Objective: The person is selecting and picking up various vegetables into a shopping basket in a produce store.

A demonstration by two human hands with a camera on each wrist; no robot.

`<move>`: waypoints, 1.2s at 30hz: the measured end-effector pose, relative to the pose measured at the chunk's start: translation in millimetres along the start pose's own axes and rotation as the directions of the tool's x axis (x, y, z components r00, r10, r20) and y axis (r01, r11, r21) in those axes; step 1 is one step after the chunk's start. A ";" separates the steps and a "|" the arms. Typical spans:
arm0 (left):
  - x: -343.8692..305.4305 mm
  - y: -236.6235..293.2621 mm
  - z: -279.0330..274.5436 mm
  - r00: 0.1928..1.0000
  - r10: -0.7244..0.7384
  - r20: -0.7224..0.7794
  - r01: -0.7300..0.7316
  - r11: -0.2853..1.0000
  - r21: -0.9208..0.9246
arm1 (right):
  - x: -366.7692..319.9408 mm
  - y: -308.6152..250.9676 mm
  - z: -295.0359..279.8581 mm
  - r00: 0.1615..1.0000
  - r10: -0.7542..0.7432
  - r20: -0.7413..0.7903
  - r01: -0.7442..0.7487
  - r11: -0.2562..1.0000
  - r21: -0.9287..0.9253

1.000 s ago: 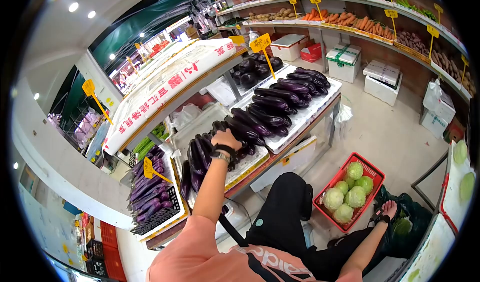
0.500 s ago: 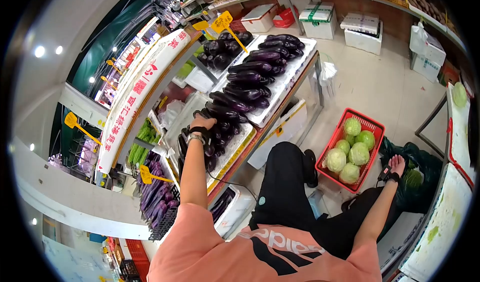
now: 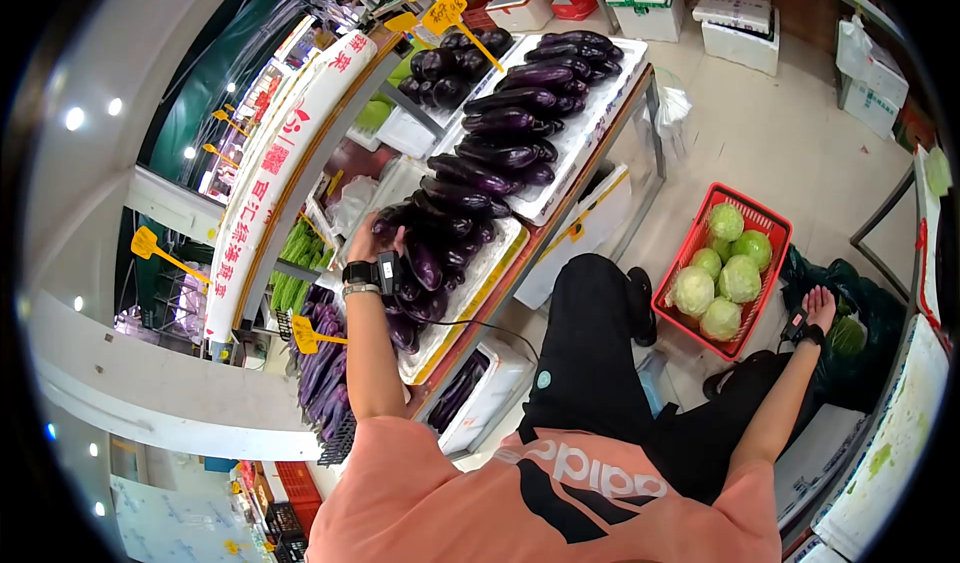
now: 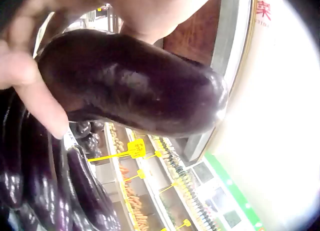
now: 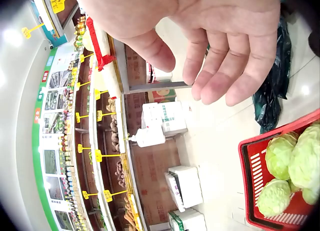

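Fingers and thumb of my left hand [image 3: 366,246] curl round a dark eggplant [image 4: 135,85], which fills the middle of the left wrist view. More eggplants [image 3: 455,198] lie in rows beside that hand on white foam trays [image 3: 548,188]. My right hand [image 3: 819,308] is held palm up with relaxed fingers and nothing in it, over a dark green plastic bag [image 3: 850,363]. In the right wrist view, the same right hand [image 5: 210,45] hangs above the floor, near a red basket [image 5: 246,176] of pale green cabbages [image 5: 274,197].
A white-covered upper shelf [image 3: 270,178] overhangs the left side of the eggplants. Yellow price signs [image 3: 445,11] stand up among the produce. Foam boxes [image 3: 645,3] sit along the far wall. A thin cable [image 3: 490,325] runs from the left wrist past the stand's edge.
My left hand has gone from resting on top of the eggplants to gripping one at the left edge of the pile. The head view has shifted; my right hand stays palm up.
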State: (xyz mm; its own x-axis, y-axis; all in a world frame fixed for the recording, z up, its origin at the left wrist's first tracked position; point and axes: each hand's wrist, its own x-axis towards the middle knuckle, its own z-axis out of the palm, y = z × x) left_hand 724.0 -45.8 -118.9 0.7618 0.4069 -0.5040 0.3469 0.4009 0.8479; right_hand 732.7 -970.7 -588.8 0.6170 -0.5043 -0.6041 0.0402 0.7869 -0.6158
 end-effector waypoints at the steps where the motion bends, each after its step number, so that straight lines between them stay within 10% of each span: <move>1: -5.2 0.4 -3.4 0.999 -0.002 0.038 0.004 0.999 -0.049 | 4.1 0.3 -1.4 1.000 0.003 0.007 -0.003 1.000 -0.006; 5: -38.8 3.8 -2.9 0.949 0.043 0.311 0.010 0.986 -0.167 | 18.9 4.9 -7.1 1.000 0.013 -0.002 -0.013 0.999 -0.049; 6: -23.6 2.9 -16.1 0.945 0.283 0.163 -0.268 0.957 -0.110 | 6.7 5.3 1.3 1.000 0.027 0.005 -0.027 0.999 -0.038; 8: -101.7 -13.7 58.8 0.906 0.365 0.215 -0.333 0.927 -0.171 | -22.4 1.3 16.0 0.992 0.071 0.100 -0.065 0.996 -0.066; 12: -132.1 -58.3 135.0 0.616 0.168 0.769 0.004 0.976 -0.217 | -93.1 -4.6 57.1 1.000 -0.002 -0.019 0.001 1.000 -0.016; 17: -130.5 -168.7 229.2 0.639 -0.129 0.758 -0.046 0.978 0.206 | -103.0 -1.5 66.4 0.996 -0.021 -0.088 0.022 1.000 0.009; 21: -95.9 -268.9 319.0 0.507 -0.337 0.793 -0.007 0.919 0.395 | -106.8 -4.8 69.6 0.992 -0.053 -0.115 0.062 0.996 0.071; 28: -1.9 -429.6 440.0 0.413 -0.625 0.663 0.326 0.781 0.533 | -115.2 -11.4 73.7 0.993 -0.085 -0.084 0.092 0.993 0.080; 36: 56.5 -571.5 461.4 0.530 -0.757 0.382 0.470 0.637 0.610 | -125.6 -33.8 75.5 0.984 -0.157 -0.089 0.164 0.983 0.078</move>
State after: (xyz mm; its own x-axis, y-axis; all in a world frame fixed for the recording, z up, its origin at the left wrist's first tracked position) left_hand 821.2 -630.6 -556.2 0.3504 -0.4010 -0.8464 0.9132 -0.0542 0.4038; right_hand 713.2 -907.1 -453.9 0.5308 -0.6509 -0.5428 0.2017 0.7191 -0.6650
